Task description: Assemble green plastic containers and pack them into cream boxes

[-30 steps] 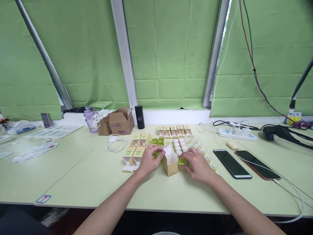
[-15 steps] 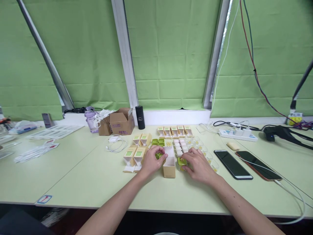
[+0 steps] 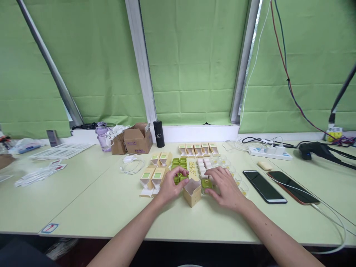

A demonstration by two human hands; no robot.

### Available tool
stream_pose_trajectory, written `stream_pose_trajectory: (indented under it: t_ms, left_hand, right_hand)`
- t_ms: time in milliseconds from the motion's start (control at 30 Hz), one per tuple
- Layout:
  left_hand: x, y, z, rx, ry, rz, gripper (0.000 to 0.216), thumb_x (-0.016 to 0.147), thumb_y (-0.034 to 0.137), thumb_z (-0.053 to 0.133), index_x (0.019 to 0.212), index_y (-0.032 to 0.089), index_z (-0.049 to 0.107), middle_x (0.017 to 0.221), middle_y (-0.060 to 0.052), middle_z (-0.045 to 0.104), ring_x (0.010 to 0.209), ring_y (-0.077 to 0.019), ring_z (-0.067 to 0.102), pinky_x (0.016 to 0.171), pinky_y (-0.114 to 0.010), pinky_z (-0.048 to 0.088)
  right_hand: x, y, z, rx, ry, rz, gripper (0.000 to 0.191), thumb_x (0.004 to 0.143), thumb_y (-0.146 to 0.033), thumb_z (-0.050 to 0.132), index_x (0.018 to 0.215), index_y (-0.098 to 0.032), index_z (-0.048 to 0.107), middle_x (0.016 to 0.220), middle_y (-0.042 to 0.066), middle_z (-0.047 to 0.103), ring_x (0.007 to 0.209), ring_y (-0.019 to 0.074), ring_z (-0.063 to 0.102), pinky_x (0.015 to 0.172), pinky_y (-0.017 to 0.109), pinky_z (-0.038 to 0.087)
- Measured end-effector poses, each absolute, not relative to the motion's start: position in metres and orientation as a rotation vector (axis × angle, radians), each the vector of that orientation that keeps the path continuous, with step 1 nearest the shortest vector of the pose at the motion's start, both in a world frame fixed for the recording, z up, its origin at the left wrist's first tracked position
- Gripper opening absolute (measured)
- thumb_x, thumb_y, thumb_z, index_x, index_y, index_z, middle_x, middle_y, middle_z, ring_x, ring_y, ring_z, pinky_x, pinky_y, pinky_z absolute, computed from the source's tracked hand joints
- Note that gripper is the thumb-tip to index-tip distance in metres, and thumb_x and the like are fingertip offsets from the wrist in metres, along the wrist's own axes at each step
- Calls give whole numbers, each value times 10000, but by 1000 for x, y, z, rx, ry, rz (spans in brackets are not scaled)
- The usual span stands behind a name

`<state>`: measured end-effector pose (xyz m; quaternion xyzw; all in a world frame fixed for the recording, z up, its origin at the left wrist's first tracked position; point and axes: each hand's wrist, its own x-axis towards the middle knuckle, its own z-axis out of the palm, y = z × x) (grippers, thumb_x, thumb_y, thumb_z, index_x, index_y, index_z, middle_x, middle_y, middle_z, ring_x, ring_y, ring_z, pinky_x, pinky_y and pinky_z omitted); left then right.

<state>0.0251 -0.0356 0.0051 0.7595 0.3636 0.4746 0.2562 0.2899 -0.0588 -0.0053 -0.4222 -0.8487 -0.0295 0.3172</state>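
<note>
A small tan carton point(image 3: 192, 196) with a white inside stands open at the top, one corner turned toward me. My left hand point(image 3: 174, 185) is closed, thumb and forefinger pinching at its back left edge. To the right of the carton is a small clear jar with a green lid point(image 3: 206, 183). My right hand point(image 3: 226, 187) has its thumb and fingers around this jar. Several green lids point(image 3: 179, 162) lie behind my left hand, partly hidden by it. Between these and the white-pink pieces point(image 3: 204, 163) lie small yellow pieces point(image 3: 192, 167).
Window-fronted cartons point(image 3: 157, 176) stand at left, with more point(image 3: 198, 150) in a back row. Clear cups point(image 3: 236, 176) sit beyond my right hand. Two phones point(image 3: 264, 186), a power strip point(image 3: 269, 152) and cables lie right. A cardboard box point(image 3: 137, 141) and black bottle point(image 3: 158, 134) stand behind.
The carton has turned and come slightly toward me, so its corner now faces front. The yellow pieces behind it show more. My hands have hardly moved.
</note>
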Motion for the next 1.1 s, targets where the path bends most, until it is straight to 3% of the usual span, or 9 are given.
stream_pose_trajectory:
  t_ms: [67,200,367,467,600,833,967,1100]
  left_hand:
    - [28,-37,5,2081,1008,1278,133,897,311,702,940,205,633,951,-55,714,946,-227,685,862,-349,517]
    - [32,-42,5,2129,1048,1309,70,903,256,671,935,206,633,885,-33,686,824,-190,648,784,-320,515]
    - [30,-44,3,2186,1056,1352,16,917,213,616,931,216,621,946,-49,708,820,-188,648,781,-325,534]
    - [27,-42,0,2195,1056,1378,68,907,168,587,930,216,630,988,-62,721,826,-189,658,793,-331,545]
    - [26,-39,-2,2206,1035,1342,169,884,121,566,955,214,689,1195,-100,747,1042,-238,708,873,-353,563]
    - [27,-38,2,2222,1063,1304,199,960,239,587,1076,200,744,1088,-99,780,962,-237,710,874,-370,560]
    - [29,-35,3,2161,1071,1315,234,1011,351,580,964,201,752,993,-89,783,944,-237,713,863,-366,548]
    - [30,-32,1,2114,1108,1312,220,981,348,610,865,201,727,883,-61,749,834,-210,684,783,-334,526]
  right_hand:
    - [283,-66,-6,-1063,-2152,-112,363,954,-446,675,1203,-212,552,1160,130,679,1035,328,552,855,461,410]
    - [257,-79,-9,-1095,-2166,-91,648,875,-592,753,1336,-204,514,1165,159,673,1027,363,559,883,507,427]
    - [240,-75,-11,-1125,-2151,-24,678,899,-310,676,1497,-197,378,1349,193,627,1189,405,545,994,568,419]
    - [245,-66,-13,-1111,-2127,53,729,879,-228,635,1528,-190,307,1302,184,647,1212,400,546,1031,584,415]
    - [253,-57,-18,-1096,-2120,122,732,877,-213,615,1526,-195,277,1307,178,637,1245,389,561,1080,597,392]
    - [255,-55,-19,-1015,-2150,169,774,858,-163,587,1530,-216,207,1353,172,613,1294,360,597,1172,621,300]
    - [256,-56,-16,-1007,-2164,193,822,837,-150,585,1549,-230,181,1340,162,625,1279,356,615,1181,617,286]
    - [257,-57,-16,-1008,-2175,184,820,837,-153,575,1548,-243,175,1360,162,608,1303,346,604,1186,614,284]
